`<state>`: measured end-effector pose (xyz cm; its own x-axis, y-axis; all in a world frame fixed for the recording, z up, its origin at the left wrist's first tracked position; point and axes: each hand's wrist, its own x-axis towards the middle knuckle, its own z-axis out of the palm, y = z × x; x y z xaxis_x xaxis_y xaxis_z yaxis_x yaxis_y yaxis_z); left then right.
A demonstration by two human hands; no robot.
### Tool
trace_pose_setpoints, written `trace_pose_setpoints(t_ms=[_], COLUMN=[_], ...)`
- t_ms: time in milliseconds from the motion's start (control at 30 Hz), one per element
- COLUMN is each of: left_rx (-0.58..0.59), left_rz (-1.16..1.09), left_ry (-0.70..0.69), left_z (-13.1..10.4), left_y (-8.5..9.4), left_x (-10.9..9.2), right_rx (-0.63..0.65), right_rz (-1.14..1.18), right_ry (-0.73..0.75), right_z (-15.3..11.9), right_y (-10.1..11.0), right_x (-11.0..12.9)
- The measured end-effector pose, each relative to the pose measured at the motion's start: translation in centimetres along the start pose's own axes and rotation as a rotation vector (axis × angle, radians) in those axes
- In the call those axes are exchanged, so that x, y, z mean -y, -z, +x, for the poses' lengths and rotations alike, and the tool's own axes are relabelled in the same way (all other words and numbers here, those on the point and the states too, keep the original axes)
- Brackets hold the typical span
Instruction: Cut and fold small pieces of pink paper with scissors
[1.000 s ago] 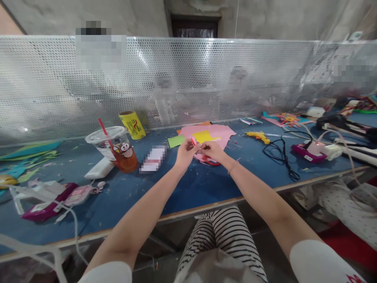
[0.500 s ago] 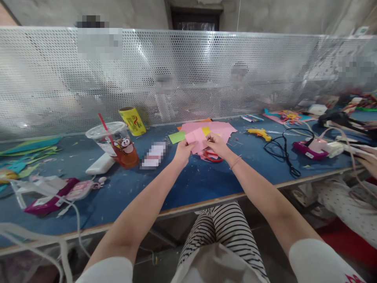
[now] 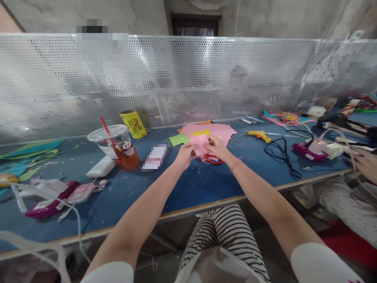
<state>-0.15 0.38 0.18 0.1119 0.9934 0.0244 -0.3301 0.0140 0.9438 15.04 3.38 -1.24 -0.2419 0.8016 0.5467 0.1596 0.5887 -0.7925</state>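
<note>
1. Since half a second ago, left hand (image 3: 185, 156) has shifted toward the right hand (image 3: 218, 148), carrying its side of the pink paper (image 3: 200, 144) along; the cup (image 3: 129, 160) stays where it was on the desk (image 3: 203, 190).
2. Pink paper: small, plain, pale, its broad face turned to the camera. Fingers cover parts of its outline; any creases are too fine to tell.
3. Both hands are clamped on it, the left at its lower left side, the right at its right side, with paper spanning the gap between them.
4. It is held at the near side of the larger pink sheet (image 3: 226, 133), overlapping it in view. Yellow paper (image 3: 202, 132) shows just behind, green paper (image 3: 177, 139) beside on the left.
5. Scissors (image 3: 217, 162), seen by their red handle, lie just under the right hand.
6. Edges and room: a broad stretch of blue surface runs from the hands to the wooden front edge (image 3: 206, 205); a mesh screen (image 3: 191, 98) bounds the far side. Leftward, the cup is well apart; rightward, so is the glue gun (image 3: 259, 136).
7. Counts: one cup, one yellow tube (image 3: 134, 125), one glue gun, two purple power strips (image 3: 309, 152), one at each side. Layers in the pink sheet cannot be counted.
</note>
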Motion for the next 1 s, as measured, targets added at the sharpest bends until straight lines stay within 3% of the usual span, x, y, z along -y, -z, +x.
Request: trace_pose_setpoints(t_ms=[167, 267, 367, 733, 1000], left_rx=[-0.035, -0.032, -0.052, 0.013, -0.055], left_rz=[-0.045, -0.054, -0.073, -0.233, -0.137], left_ry=[0.104, 0.146, 0.098, 0.124, 0.001], left_z=[0.0, 0.3, 0.6, 0.0, 0.1], left_y=[-0.1, 0.1, 0.3, 0.3, 0.1], left_x=[-0.3, -0.2, -0.1, -1.3, -0.7], right_rx=[-0.107, -0.008, 0.095, 0.103, 0.141], right_rz=[-0.187, -0.238, -0.279, -0.440, -0.472], right_ry=[0.157, 0.295, 0.368, 0.460, 0.493], right_z=[-0.1, -0.2, -0.4, -0.7, -1.0], right_y=[0.1, 0.4, 0.5, 0.3, 0.1], right_x=[-0.3, -0.1, 0.2, -0.1, 0.4])
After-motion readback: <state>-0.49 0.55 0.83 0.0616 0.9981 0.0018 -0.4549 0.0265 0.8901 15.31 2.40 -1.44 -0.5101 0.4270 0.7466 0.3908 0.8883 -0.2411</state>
